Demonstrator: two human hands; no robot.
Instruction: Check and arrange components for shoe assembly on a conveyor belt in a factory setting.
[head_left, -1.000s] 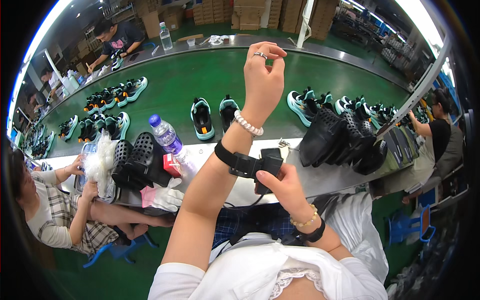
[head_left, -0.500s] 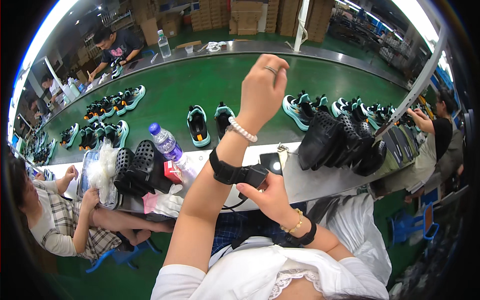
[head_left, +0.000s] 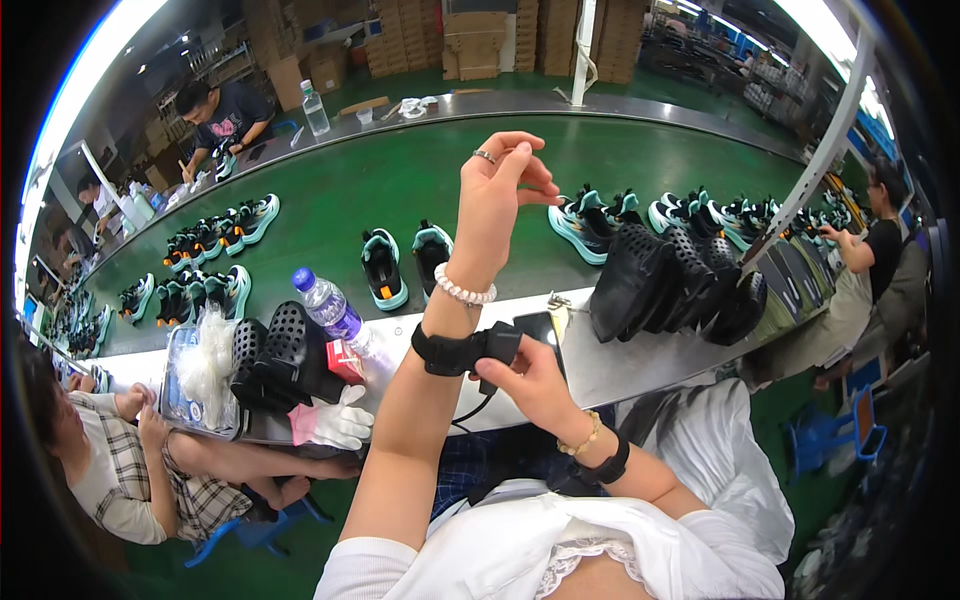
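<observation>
My left hand [head_left: 495, 190], a ring on one finger, is raised over the green work surface [head_left: 340, 180] with its fingers loosely bent and apart, holding nothing. A black strap [head_left: 438, 354] goes round my left forearm below a pale beaded bracelet, and carries a black box-shaped device [head_left: 500, 343] with a cable. My right hand [head_left: 535, 380] grips this device between thumb and fingers; part of the grip is hidden. Beyond my left wrist stand two black and mint sneakers [head_left: 382, 272]. A phone [head_left: 540, 328] lies on the pale ledge beside my right hand.
Left on the ledge are a purple-labelled bottle [head_left: 328, 305], a red box [head_left: 345, 362], black perforated clogs [head_left: 290, 350], gloves [head_left: 335, 423] and a tray of plastic wrap [head_left: 205, 375]. More clogs [head_left: 640, 285] and sneakers [head_left: 590, 222] stand right. A person [head_left: 125, 450] sits close at left.
My left hand has moved slightly left and lower, and its curled fingers have loosened. My right hand stays at the black device. The whole view has shifted slightly.
</observation>
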